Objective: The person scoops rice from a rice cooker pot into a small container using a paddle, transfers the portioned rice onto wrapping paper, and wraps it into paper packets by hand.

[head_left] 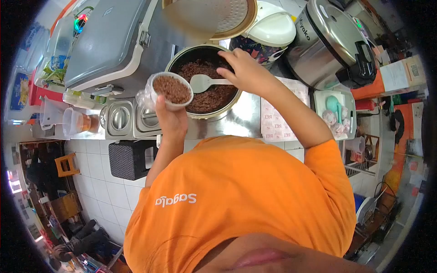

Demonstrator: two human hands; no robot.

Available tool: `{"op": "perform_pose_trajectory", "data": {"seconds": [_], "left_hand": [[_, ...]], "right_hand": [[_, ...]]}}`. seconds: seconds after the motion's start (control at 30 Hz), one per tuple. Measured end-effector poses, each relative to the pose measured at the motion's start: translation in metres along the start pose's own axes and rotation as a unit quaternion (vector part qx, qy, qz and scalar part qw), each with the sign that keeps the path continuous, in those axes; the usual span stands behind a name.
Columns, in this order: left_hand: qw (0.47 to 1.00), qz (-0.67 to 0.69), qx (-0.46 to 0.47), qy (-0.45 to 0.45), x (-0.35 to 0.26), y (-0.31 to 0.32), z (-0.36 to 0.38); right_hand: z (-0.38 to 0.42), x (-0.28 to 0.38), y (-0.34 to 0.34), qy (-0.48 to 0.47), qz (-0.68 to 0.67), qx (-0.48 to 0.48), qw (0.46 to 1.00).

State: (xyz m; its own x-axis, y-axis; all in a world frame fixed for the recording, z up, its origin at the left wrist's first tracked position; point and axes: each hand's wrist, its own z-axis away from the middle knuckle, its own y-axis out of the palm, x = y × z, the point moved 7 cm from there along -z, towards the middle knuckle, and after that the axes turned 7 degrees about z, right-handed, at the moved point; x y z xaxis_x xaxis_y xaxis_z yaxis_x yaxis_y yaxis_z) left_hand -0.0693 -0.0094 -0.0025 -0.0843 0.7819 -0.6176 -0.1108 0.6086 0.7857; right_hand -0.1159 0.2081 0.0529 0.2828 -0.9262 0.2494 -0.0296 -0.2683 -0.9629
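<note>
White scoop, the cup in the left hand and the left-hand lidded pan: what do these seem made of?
White scoop: probably plastic; opaque and smooth, with no metallic glint. Cup: seemingly thin plastic, whitish with a smooth wall, though coated paper isn't ruled out. Lidded pan: metal, likely stainless steel, given its silvery, polished reflections.

The white paddle has its handle end hidden by the right hand.
</note>
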Motion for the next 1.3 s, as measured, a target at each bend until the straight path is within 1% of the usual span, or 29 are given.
{"op": "perform_pose_trajectory", "data": {"seconds": [0.07, 0.1, 0.17, 0.23, 0.27, 0.3, 0.33, 0.37, 0.4, 0.43, 0.5, 0.57, 0.6, 0.63, 0.67, 0.7, 0.73, 0.77, 0.8, 0.87, 0.9, 0.97, 1.0, 1.07, 1.1, 1.17, 1.23, 1.27, 1.3], "left_hand": [[1.000, 0.009, 0.010, 0.003, -0.005, -0.004, 0.015], [1.000, 0.021, 0.005, 0.010, 0.022, 0.016, 0.032], [1.000, 0.027, 0.014, -0.005, 0.036, 0.030, 0.045], [1.000, 0.013, -0.005, -0.008, 0.055, 0.043, 0.060], [0.999, 0.014, 0.013, -0.032, 0.069, 0.049, 0.068], [0.998, 0.016, 0.033, -0.058, 0.085, 0.055, 0.077], [0.991, 0.060, 0.041, -0.108, 0.106, 0.060, 0.088], [0.991, 0.061, 0.037, -0.117, 0.121, 0.065, 0.093], [0.983, 0.033, 0.078, -0.163, 0.142, 0.078, 0.097], [0.968, 0.011, 0.114, -0.225, 0.183, 0.092, 0.118], [0.959, 0.040, 0.103, -0.259, 0.228, 0.094, 0.123], [0.969, -0.069, 0.065, -0.229, 0.262, 0.101, 0.119], [0.944, -0.197, 0.110, -0.240, 0.274, 0.114, 0.119], [0.902, -0.321, 0.154, -0.244, 0.284, 0.126, 0.118], [0.865, -0.401, 0.186, -0.236, 0.300, 0.135, 0.119], [0.820, -0.516, 0.248, -0.029, 0.322, 0.128, 0.111], [0.749, -0.585, 0.310, 0.034, 0.346, 0.126, 0.110], [0.664, -0.644, 0.366, 0.097, 0.361, 0.131, 0.113], [0.663, -0.646, 0.366, 0.096, 0.366, 0.138, 0.118], [0.499, -0.773, 0.390, -0.032, 0.392, 0.135, 0.132], [0.499, -0.773, 0.390, -0.031, 0.395, 0.133, 0.133], [0.539, -0.757, 0.368, 0.013, 0.394, 0.130, 0.129], [0.539, -0.757, 0.369, 0.012, 0.391, 0.130, 0.128], [0.662, -0.674, 0.325, 0.038, 0.364, 0.138, 0.118], [0.661, -0.674, 0.328, 0.037, 0.354, 0.142, 0.113], [0.681, -0.669, 0.272, 0.122, 0.318, 0.151, 0.093], [0.629, -0.724, 0.239, 0.153, 0.306, 0.131, 0.062], [0.573, -0.770, 0.242, 0.142, 0.301, 0.131, 0.053], [0.549, -0.785, 0.228, 0.176, 0.303, 0.117, 0.041]], "right_hand": [[0.020, 0.032, -0.028, -0.123, -0.100, -0.013, 0.987], [0.045, 0.012, -0.054, -0.143, -0.118, -0.015, 0.982], [0.074, 0.015, -0.081, -0.196, -0.234, 0.007, 0.952], [0.110, 0.014, -0.117, -0.251, -0.322, 0.012, 0.913], [0.131, 0.011, -0.137, -0.278, -0.345, -0.002, 0.896], [0.151, 0.009, -0.156, -0.332, -0.322, -0.010, 0.887], [0.170, 0.007, -0.172, -0.384, -0.296, -0.018, 0.874], [0.192, 0.003, -0.187, -0.419, -0.292, -0.068, 0.857], [0.215, 0.000, -0.201, -0.450, -0.287, -0.116, 0.838], [0.240, -0.013, -0.208, -0.424, -0.294, -0.103, 0.850], [0.271, -0.020, -0.238, -0.444, -0.251, -0.274, 0.815], [0.284, -0.040, -0.238, -0.423, -0.227, -0.288, 0.829], [0.288, -0.050, -0.236, -0.408, -0.202, -0.306, 0.836], [0.285, -0.065, -0.232, -0.379, -0.205, -0.261, 0.864], [0.282, -0.082, -0.227, -0.350, -0.207, -0.217, 0.888], [0.276, -0.102, -0.221, -0.290, -0.191, -0.221, 0.911], [0.268, -0.123, -0.212, -0.232, -0.174, -0.225, 0.930], [0.259, -0.147, -0.197, -0.176, -0.191, -0.212, 0.942], [0.252, -0.172, -0.178, -0.117, -0.209, -0.196, 0.951], [0.250, -0.222, -0.120, 0.011, -0.275, -0.122, 0.954], [0.254, -0.241, -0.091, 0.047, -0.277, -0.088, 0.956], [0.268, -0.268, -0.036, 0.106, -0.277, -0.024, 0.955], [0.278, -0.277, -0.011, 0.129, -0.275, 0.009, 0.953], [0.302, -0.290, 0.049, 0.166, -0.288, 0.104, 0.937], [0.311, -0.294, 0.069, 0.169, -0.289, 0.102, 0.937], [0.317, -0.283, 0.098, 0.059, -0.233, 0.070, 0.968], [0.317, -0.277, 0.122, -0.025, -0.218, 0.031, 0.975], [0.316, -0.277, 0.139, -0.067, -0.213, 0.033, 0.974], [0.315, -0.279, 0.150, -0.104, -0.201, 0.034, 0.973]]}}
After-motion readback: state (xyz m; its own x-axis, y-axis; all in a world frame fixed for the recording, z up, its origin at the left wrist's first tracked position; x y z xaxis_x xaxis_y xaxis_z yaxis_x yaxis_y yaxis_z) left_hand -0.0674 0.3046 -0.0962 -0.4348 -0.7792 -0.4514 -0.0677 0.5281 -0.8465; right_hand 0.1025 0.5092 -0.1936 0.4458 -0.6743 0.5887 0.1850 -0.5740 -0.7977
